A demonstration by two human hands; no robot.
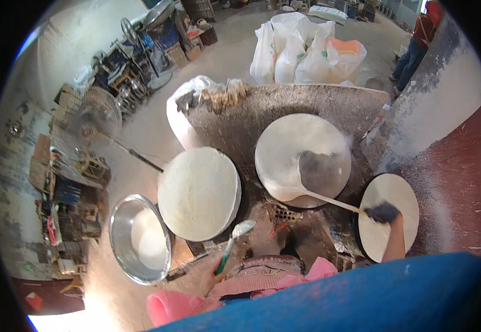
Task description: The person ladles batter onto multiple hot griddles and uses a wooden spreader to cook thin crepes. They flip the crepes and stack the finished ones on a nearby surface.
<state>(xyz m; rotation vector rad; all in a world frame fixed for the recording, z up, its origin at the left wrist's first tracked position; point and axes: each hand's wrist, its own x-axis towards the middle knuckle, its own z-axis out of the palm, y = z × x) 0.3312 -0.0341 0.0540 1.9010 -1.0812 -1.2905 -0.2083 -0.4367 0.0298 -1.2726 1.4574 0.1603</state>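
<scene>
While the right hand [383, 212], in a dark glove, has its fingers clenched around the end of a pale ladle [332, 201], the left hand [209, 278] grasps the green handle of a spatula [232, 246]. The ladle extends to the left of the gloved fingers, its head low on the middle griddle [324, 170], where white batter [279, 141] borders a bare dark area. The spatula juts out beyond the left fingers, near the left disc [199, 193].

The right forearm rises bare and almost upright from the lower edge, its hand above the right disc [392, 191]; the left hand sits low, close to the body, beside a pink sleeve [171, 307].

The ladle's long axis runs leftward and slightly away from the person. The spatula slants away and to the right, its white-coated blade foremost. Left of the left disc stands a metal basin [120, 238].
</scene>
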